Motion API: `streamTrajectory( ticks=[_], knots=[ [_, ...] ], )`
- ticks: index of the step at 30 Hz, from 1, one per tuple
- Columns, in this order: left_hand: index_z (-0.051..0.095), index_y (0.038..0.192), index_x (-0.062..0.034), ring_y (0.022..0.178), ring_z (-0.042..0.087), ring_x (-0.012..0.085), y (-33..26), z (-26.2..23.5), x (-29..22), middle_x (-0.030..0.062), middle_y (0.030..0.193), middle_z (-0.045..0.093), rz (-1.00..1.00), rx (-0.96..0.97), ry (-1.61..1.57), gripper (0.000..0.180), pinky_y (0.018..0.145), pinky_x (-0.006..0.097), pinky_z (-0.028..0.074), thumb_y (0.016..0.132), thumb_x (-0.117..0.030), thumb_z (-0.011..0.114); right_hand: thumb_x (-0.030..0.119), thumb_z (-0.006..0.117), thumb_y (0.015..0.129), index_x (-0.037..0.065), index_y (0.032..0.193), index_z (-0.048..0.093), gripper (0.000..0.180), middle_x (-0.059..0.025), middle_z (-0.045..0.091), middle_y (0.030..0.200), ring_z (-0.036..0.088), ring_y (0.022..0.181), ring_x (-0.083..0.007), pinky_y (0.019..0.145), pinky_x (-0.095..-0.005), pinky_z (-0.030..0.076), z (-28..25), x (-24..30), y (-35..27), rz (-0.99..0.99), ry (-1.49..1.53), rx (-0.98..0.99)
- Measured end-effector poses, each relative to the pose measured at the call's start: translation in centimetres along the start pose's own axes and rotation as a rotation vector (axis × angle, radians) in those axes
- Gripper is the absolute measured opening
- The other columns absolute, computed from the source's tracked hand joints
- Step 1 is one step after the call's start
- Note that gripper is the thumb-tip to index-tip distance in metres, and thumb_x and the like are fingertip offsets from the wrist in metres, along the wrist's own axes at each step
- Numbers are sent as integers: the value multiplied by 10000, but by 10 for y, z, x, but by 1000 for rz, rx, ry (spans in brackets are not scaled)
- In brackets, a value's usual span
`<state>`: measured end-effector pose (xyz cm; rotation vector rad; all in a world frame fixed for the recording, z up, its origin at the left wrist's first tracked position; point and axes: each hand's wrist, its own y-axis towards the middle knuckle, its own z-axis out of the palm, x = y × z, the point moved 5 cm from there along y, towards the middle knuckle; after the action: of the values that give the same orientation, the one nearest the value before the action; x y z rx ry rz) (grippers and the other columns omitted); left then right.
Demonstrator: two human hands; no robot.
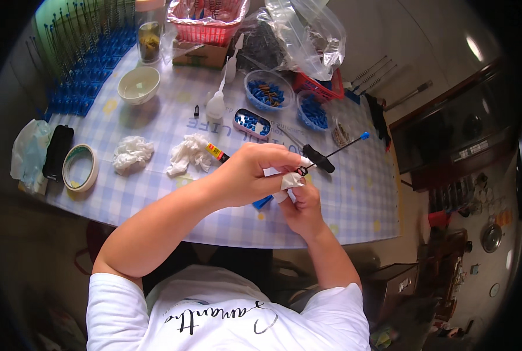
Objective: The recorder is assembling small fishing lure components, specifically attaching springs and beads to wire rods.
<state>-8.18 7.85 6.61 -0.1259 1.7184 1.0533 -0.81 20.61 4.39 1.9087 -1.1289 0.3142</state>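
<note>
My left hand (255, 172) pinches the ring end of a thin black rod with a blue tip (338, 151); a black block sits on the rod's middle. The fingertips wear white tape. My right hand (302, 205) sits just below, closed on a small white wad of tissue (290, 181) pressed against the rod's near end. A blue plastic piece (263, 202) shows under my left hand. A small glue tube (217, 152) lies on the checked tablecloth (156, 193) right behind my left hand.
Two crumpled tissues (133, 154) lie left of my hands, with a tape roll (80, 168) and a black case (57, 152) beyond. Farther back: a white bowl (139, 84), a squeeze bottle (216, 105), trays of blue parts (268, 91), a pink basket (208, 20), plastic bags, racks of blue-based rods (85, 64).
</note>
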Motion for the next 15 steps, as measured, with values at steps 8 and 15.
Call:
streamTrajectory(
  ticks=[8, 15],
  knots=[
    [672, 1110, -53, 838, 645, 190, -2, 0, 0, 97, 951, 687, 12, -14, 3, 291, 742, 295, 500, 823, -12, 692, -88, 615, 788, 26, 1071, 609, 306, -125, 631, 1010, 646, 899, -282, 751, -343, 518, -1, 4, 0, 14, 3, 18],
    [665, 1134, -50, 865, 663, 173, -2, 0, -2, 95, 968, 698, -4, -9, 38, 317, 760, 290, 511, 822, -3, 690, -87, 607, 804, 21, 1129, 599, 343, -163, 627, 1159, 643, 1026, -308, 827, -352, 522, 0, 2, 1, 18, 45, 28]
  ],
)
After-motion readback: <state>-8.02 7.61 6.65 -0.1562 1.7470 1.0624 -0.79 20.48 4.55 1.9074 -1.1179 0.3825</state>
